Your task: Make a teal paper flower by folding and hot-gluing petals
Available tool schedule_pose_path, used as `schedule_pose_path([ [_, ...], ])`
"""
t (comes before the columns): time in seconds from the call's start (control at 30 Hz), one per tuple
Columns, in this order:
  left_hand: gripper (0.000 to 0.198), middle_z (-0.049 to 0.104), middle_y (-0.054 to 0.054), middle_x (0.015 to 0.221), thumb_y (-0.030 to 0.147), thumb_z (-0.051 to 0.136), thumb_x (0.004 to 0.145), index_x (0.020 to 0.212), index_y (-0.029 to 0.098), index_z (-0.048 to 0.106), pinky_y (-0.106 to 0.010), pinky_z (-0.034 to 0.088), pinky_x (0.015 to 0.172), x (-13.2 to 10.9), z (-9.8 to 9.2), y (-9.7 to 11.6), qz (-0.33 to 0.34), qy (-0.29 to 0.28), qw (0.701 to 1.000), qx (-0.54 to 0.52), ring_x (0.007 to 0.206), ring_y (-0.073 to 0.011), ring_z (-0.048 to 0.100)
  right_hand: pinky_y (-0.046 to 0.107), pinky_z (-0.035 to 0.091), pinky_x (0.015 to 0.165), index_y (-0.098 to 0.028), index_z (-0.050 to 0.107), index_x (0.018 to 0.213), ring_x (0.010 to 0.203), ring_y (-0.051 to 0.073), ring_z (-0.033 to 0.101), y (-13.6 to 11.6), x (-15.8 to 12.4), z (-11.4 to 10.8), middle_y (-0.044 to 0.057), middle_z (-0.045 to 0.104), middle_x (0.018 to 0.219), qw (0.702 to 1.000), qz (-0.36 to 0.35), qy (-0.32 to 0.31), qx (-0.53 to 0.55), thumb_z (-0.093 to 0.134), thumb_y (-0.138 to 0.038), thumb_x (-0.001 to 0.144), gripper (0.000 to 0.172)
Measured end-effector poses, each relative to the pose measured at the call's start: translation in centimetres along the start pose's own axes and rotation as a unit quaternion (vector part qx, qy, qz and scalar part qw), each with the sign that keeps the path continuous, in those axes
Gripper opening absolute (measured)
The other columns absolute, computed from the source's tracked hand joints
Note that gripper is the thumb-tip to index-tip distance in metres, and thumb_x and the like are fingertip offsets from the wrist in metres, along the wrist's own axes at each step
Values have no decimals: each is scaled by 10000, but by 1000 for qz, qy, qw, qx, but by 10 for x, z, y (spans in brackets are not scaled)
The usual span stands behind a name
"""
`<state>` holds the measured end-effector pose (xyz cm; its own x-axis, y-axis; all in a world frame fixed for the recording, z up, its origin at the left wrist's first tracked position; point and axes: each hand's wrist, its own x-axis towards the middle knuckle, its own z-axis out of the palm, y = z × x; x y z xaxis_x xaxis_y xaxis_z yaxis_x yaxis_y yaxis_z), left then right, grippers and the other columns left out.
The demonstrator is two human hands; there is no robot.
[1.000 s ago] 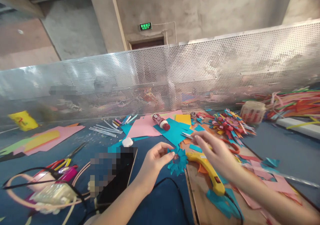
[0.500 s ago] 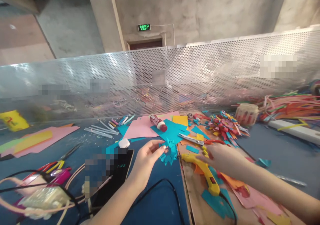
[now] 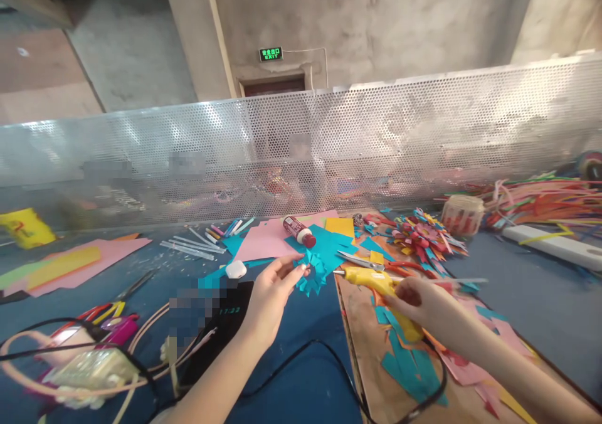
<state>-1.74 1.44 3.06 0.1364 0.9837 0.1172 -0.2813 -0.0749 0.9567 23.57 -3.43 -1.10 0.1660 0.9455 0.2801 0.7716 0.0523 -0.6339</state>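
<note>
Between the thumb and fingers of my left hand [image 3: 275, 286] is a ring of folded blue paper [image 3: 316, 278], its pointed petals facing outward. My right hand [image 3: 416, 300] is wrapped round the handle of a yellow hot glue gun [image 3: 371, 278], whose nozzle points left at the paper ring without touching it. A clear glue stick [image 3: 463, 280] juts from the gun's back end. Behind the gun lie scissors [image 3: 360, 260] and red-handled pliers [image 3: 409, 266]. A brown bottle with a red cap [image 3: 298, 231] rests on blue and pink sheets beyond my left hand.
A phone [image 3: 221, 323] and a white earbud case [image 3: 236, 269] lie left of my left arm. Glue sticks [image 3: 188, 248] are further back. A black cord [image 3: 324, 344] loops across the table. Paper flowers [image 3: 426, 236] and a jar [image 3: 463, 216] stand right, before a perforated metal screen [image 3: 395, 135].
My right hand has closed round the glue gun and lifted it off the board, its cord shifting along. My left hand and the paper ring have moved slightly left and up.
</note>
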Motion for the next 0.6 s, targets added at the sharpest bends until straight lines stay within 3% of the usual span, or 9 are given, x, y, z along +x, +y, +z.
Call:
schedule_pose_path([
  [0.13, 345, 678, -43, 910, 229, 719, 672, 1003, 165, 646, -191, 472, 717, 1, -1, 2, 3, 9, 1000, -13, 847, -134, 622, 220, 332, 466, -159, 570, 678, 525, 110, 474, -5, -1, -9, -3, 556, 611, 984, 36, -107, 138, 568, -495, 741, 342],
  [0.23, 329, 683, -39, 888, 218, 722, 666, 983, 164, 655, -191, 478, 719, 3, -2, 6, 13, 19, 999, -28, 829, -129, 624, 214, 360, 480, -158, 613, 775, 557, 109, 499, -9, 0, -18, 4, 587, 678, 942, 92, -157, 282, 596, -478, 745, 322],
  [0.3, 324, 684, -40, 895, 218, 720, 666, 979, 164, 657, -200, 481, 736, 5, -4, 9, 26, 22, 999, -39, 834, -131, 624, 212, 404, 497, -173, 618, 858, 583, 115, 530, -11, 1, -24, 11, 612, 729, 893, 155, -151, 396, 630, -448, 734, 301],
  [0.4, 341, 684, -35, 888, 212, 728, 657, 987, 170, 653, -197, 480, 733, 7, -6, 12, 44, 37, 997, -46, 831, -128, 628, 194, 452, 528, -173, 609, 789, 577, 105, 543, -15, 5, -32, 1, 597, 680, 826, 207, -129, 508, 685, -342, 701, 205],
  [0.5, 320, 685, -27, 865, 212, 733, 649, 957, 175, 659, -183, 477, 695, 7, -7, 11, 42, 43, 997, -42, 812, -124, 634, 160, 412, 449, -167, 564, 683, 485, 73, 487, -22, 7, -38, -22, 545, 589, 808, 194, -110, 545, 690, -266, 686, 160],
  [0.6, 266, 693, -28, 840, 215, 735, 638, 894, 176, 672, -189, 472, 671, 6, -6, 8, 45, 36, 998, -30, 796, -132, 638, 150, 319, 371, -169, 511, 639, 395, 45, 398, -35, 6, -44, -44, 502, 531, 823, 149, -96, 540, 680, -290, 699, 216],
])
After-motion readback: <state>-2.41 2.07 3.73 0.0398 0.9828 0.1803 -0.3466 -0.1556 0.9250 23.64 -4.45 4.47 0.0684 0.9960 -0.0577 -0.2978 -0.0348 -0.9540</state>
